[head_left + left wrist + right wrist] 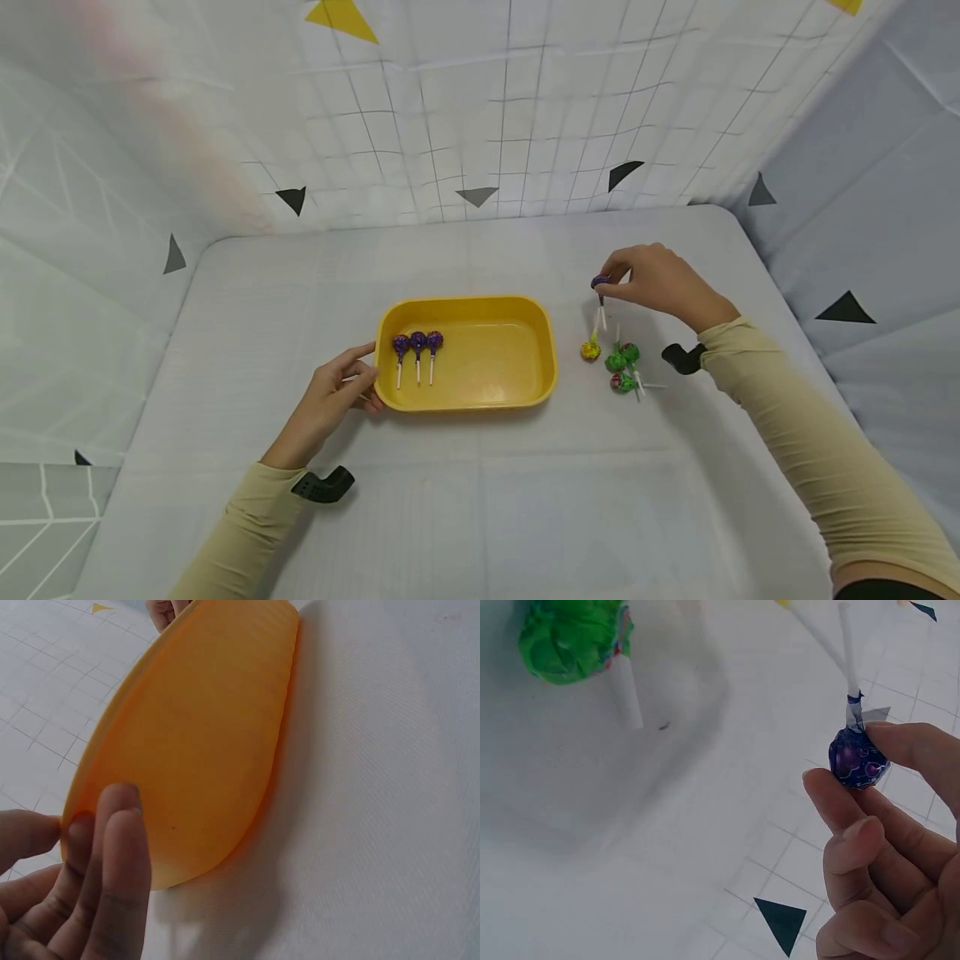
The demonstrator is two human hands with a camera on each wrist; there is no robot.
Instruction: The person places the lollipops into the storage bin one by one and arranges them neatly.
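Note:
My left hand (330, 400) pinches the left rim of a shallow yellow tray (495, 403), thumb and fingers on either side of its wall in the left wrist view. Inside, at the tray's left end, three purple-wrapped lollipops (417, 340) lie in a row, sticks toward me. To the right of the tray, my right hand (660, 279) holds another purple lollipop (857, 759) by its round head, between thumb and fingertips, with the stick pointing away from the palm. Below that hand, a yellow lollipop (591, 351) and several green lollipops (617, 362) lie close together.
A white cloth (480, 500) covers the table. Behind it stands a white backdrop (465, 108) with grid lines and dark triangles, and grey-white panels (870, 233) flank the sides. Each wrist bears a black device (324, 485).

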